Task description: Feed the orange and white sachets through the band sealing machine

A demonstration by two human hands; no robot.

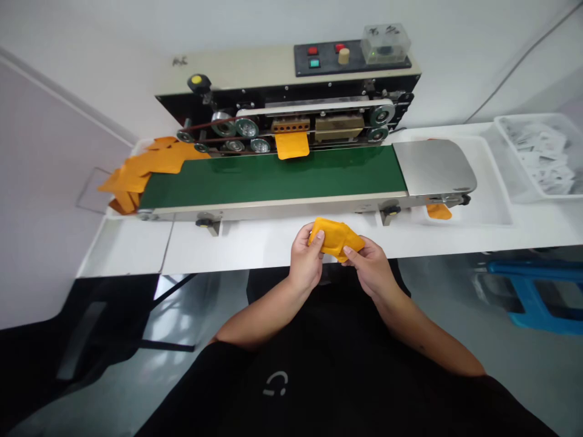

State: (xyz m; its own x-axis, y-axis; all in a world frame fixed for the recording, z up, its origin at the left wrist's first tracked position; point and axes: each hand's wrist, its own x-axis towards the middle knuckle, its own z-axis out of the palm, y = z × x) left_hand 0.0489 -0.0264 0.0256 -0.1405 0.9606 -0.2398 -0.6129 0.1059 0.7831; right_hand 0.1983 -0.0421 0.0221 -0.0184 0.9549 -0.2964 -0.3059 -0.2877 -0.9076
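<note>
Left forearm (pixel 262 315) and right forearm (pixel 428 331) are both bare, angling in toward the middle like an upside-down V. Left hand (pixel 306 258) is in a pinch, left thumb (pixel 317 240) on top, fingers mostly tucked behind. Right hand (pixel 372 267) pretty much mirrors it, right thumb (pixel 353 255) pointing up and left. They're super close together, tbh.

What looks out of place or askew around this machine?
The yellow pouches at the left end of the green belt look untidy: they lie in a loose, overlapping heap at mixed angles, partly covering the belt's corner. That may be normal. I see nothing clearly spilled or damaged.
</note>
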